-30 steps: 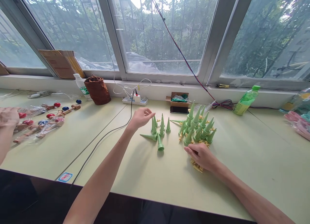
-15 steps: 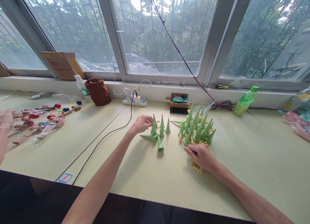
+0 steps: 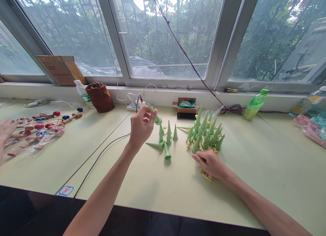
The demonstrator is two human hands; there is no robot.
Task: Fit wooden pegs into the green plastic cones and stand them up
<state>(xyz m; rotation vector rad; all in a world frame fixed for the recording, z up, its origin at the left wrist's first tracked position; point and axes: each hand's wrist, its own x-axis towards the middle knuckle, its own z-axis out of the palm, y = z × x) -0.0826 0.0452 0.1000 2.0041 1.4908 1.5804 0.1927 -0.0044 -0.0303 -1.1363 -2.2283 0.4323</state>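
Note:
Raised over the table, my left hand [image 3: 142, 125] pinches a green cone [image 3: 157, 119] near its tip, wide end down and to the right. Below it stand several green cones [image 3: 168, 134], with two more lying on their sides, one being the cone [image 3: 167, 152] nearest me. My right hand [image 3: 210, 163] rests at the front of a dense cluster of upright green cones [image 3: 203, 127], fingers curled; what they hold, if anything, is hidden. Small yellow pieces [image 3: 205, 174] lie beside and under that hand.
A small open box [image 3: 187, 103] and a green bottle [image 3: 255, 105] stand at the back. A brown pouch [image 3: 100, 97] and a black cable [image 3: 102, 149] are left. Another person's hand [image 3: 7, 130] is at the far left by wooden toys [image 3: 28, 140].
My left hand has risen from the small group of cones, lifting one green cone. My right hand stays by the cluster. The view has shifted slightly.

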